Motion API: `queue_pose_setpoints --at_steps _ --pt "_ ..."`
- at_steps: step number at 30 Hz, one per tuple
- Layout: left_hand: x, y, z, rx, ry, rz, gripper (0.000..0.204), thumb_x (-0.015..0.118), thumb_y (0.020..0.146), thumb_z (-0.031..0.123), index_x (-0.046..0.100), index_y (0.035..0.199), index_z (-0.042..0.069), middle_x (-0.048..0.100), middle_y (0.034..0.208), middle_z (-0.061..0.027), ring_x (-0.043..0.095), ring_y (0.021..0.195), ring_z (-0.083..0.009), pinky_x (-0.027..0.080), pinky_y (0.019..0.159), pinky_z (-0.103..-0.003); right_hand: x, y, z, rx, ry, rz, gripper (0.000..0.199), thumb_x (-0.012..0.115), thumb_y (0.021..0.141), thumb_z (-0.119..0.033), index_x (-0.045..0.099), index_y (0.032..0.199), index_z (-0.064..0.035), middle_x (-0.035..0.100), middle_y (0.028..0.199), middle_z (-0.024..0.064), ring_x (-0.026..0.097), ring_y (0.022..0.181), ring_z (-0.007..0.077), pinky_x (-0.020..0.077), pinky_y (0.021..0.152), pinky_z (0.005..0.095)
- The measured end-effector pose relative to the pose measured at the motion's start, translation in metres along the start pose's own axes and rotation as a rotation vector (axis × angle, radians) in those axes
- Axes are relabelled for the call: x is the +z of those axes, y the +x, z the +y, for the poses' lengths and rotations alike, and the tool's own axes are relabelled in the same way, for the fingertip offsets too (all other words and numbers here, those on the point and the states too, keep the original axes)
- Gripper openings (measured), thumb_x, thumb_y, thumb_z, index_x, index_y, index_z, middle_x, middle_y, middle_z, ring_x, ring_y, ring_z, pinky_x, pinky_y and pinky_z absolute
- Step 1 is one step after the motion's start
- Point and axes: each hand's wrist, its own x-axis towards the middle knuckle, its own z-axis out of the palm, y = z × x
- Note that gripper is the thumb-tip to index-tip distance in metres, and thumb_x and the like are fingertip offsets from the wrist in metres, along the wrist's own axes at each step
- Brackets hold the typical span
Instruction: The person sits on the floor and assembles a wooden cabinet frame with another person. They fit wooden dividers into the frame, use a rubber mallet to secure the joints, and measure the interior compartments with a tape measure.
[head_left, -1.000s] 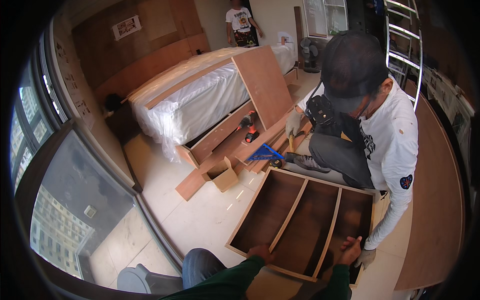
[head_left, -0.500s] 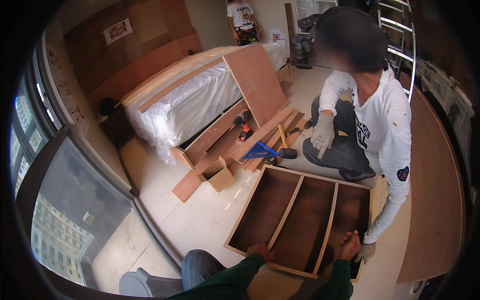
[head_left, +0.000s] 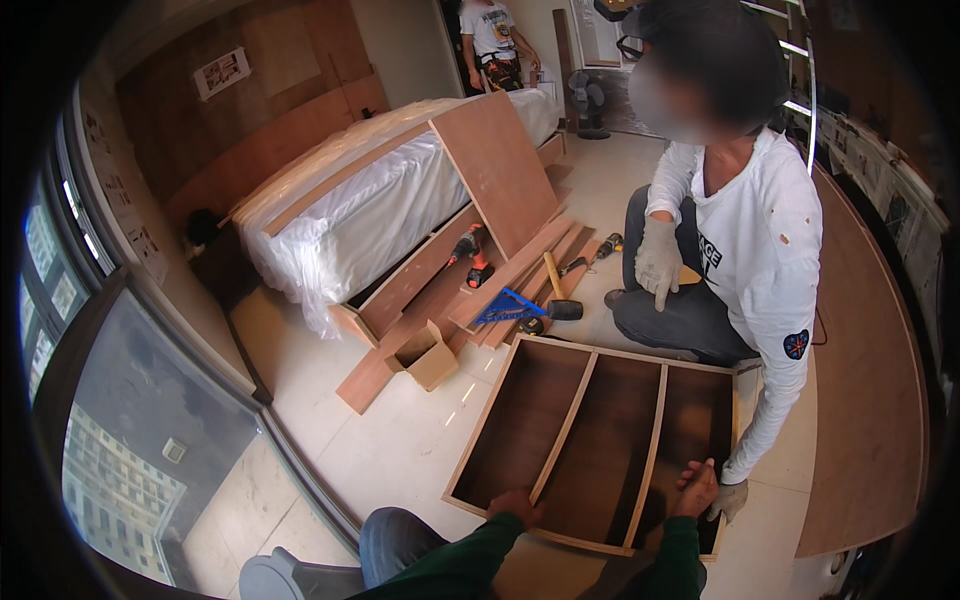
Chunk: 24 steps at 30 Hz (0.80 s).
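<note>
A shallow wooden box frame (head_left: 588, 360) with two dividers and a dark brown bottom lies on the floor before me. My left hand (head_left: 516, 507) is closed over its near edge, by the end of the left divider. My right hand (head_left: 698, 487) is over the near part of the right compartment, fingers curled together; whether anything is between them cannot be made out. Beside it, a co-worker's gloved hand (head_left: 730, 501) touches the right side near the corner. The co-worker's other gloved hand (head_left: 658, 268) hangs at the knee.
Beyond the frame lie a rubber mallet (head_left: 563, 308), a blue square (head_left: 508, 307), a tape measure (head_left: 531, 325), a cardboard box (head_left: 427, 358), a red drill (head_left: 472, 252) and wooden boards (head_left: 365, 380). A plastic-wrapped bed (head_left: 380, 195) stands behind. Glass panels are left; another person (head_left: 491, 45) stands far back.
My view has shifted slightly. The co-worker's free gloved hand has relaxed from a pointing shape to hanging at the knee. My hands stay in about the same places on and over the frame.
</note>
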Motion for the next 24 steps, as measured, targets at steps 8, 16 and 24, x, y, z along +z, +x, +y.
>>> queue_pose_setpoints --at_steps 8,16,24 --pt "0.006 0.003 0.000 -0.014 -0.005 -0.030 0.063 0.060 0.084 0.056 0.061 0.125 0.009 0.067 0.118 -0.0193 0.063 0.112 -0.0359 0.048 0.098 -0.049 -0.002 0.001 0.000 0.017 0.027 0.011 0.044 0.049 0.102 -0.043 0.062 0.084 -0.0053 0.053 0.063 0.0001 0.049 0.053 0.0089 0.0399 0.049 0.0234" --pt "0.004 0.000 -0.001 -0.040 0.014 -0.035 0.060 0.060 0.083 0.055 0.063 0.122 0.009 0.068 0.116 -0.0190 0.064 0.110 -0.0366 0.049 0.097 -0.049 0.002 -0.007 -0.004 0.054 0.015 -0.052 0.049 0.048 0.101 -0.049 0.061 0.083 -0.0043 0.052 0.063 0.0013 0.049 0.053 0.0102 0.0397 0.047 0.0240" --pt "0.015 0.004 -0.001 0.047 -0.023 0.100 0.059 0.060 0.084 0.055 0.063 0.122 0.011 0.067 0.116 -0.0189 0.063 0.112 -0.0371 0.049 0.098 -0.048 0.004 -0.012 -0.020 -0.120 -0.019 -0.011 0.044 0.049 0.102 -0.041 0.063 0.083 -0.0048 0.051 0.063 -0.0012 0.049 0.057 0.0082 0.0385 0.052 0.0235"
